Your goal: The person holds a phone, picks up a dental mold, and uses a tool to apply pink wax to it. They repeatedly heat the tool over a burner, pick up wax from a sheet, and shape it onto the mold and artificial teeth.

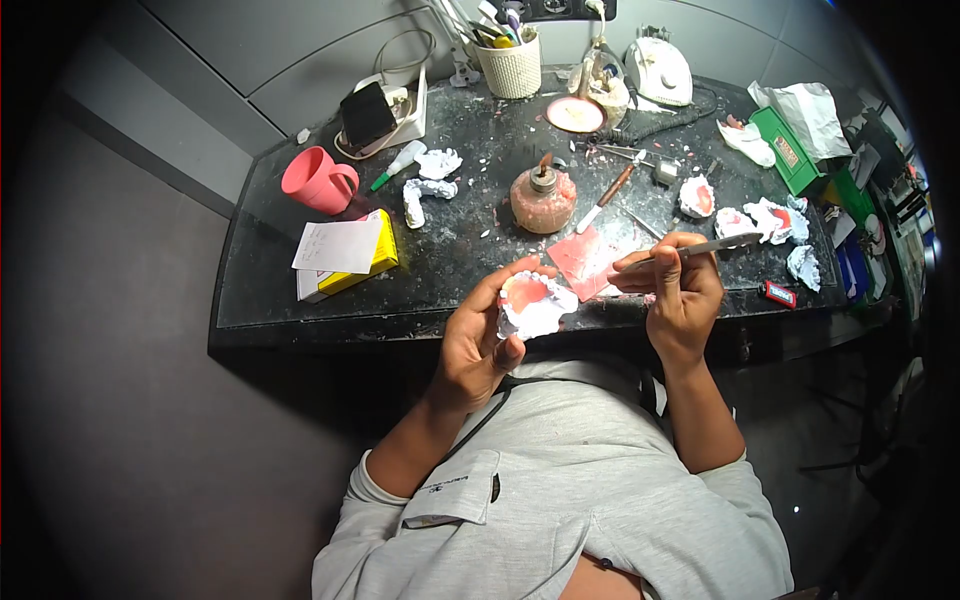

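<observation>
Your left hand (478, 345) cradles a dental cast (535, 308) in curled fingers, teeth up for access, while your right hand (685, 295) pinches a metal spatula (705, 247) pen-style, its tip just beside the cast.

A pink mug (318, 180), yellow box (352, 268) and what looks like a spirit lamp (543, 198) stand on the bench (470, 135).

left hand (478, 340) holds dental cast (533, 303), right hand (680, 290) spatula (700, 248).
</observation>
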`<state>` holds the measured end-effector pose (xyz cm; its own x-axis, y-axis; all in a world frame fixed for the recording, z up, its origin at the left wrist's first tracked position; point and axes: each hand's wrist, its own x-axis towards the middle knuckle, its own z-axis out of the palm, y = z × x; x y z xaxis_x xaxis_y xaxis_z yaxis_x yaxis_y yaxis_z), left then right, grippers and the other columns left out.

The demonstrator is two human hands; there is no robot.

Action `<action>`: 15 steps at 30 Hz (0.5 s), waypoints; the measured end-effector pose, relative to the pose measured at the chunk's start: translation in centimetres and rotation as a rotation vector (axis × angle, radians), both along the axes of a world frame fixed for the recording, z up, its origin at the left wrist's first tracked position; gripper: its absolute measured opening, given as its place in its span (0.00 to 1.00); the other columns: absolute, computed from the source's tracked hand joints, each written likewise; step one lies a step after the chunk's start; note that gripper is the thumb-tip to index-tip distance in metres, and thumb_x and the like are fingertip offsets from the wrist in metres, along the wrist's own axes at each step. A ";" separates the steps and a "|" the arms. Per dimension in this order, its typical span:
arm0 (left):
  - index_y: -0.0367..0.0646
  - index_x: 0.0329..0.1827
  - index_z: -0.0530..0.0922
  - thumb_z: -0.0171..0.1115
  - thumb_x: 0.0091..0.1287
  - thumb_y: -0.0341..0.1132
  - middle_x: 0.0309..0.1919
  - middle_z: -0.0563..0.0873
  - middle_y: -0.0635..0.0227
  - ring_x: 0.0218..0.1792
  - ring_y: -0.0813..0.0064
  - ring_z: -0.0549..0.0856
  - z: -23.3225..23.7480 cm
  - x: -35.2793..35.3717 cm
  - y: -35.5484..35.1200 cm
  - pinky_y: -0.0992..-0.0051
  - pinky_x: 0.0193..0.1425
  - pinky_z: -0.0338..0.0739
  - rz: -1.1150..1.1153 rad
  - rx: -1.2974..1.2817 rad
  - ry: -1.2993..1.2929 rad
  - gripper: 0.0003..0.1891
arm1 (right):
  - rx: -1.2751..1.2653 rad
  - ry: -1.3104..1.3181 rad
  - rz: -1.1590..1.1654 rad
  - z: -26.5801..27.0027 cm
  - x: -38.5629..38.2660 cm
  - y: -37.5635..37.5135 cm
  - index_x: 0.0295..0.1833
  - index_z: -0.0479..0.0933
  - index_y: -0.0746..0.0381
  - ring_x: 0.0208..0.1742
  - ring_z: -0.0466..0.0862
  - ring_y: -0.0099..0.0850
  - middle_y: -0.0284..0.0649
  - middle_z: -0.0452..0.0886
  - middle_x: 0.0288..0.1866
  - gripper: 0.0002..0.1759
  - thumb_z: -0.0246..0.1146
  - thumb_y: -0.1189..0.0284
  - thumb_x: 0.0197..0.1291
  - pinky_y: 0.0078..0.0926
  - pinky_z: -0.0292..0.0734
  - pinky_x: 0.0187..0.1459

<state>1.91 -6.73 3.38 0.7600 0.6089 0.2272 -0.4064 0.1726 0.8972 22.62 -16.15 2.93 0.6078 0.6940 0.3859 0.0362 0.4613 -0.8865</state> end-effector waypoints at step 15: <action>0.27 0.76 0.62 0.50 0.69 0.74 0.51 0.84 0.54 0.50 0.73 0.84 -0.5 -0.5 -0.1 0.74 0.49 0.80 0.025 0.108 0.119 0.53 | 0.057 -0.070 0.260 1.2 -0.9 -0.9 0.46 0.75 0.73 0.38 0.90 0.30 0.41 0.83 0.38 0.06 0.60 0.79 0.74 0.27 0.91 0.43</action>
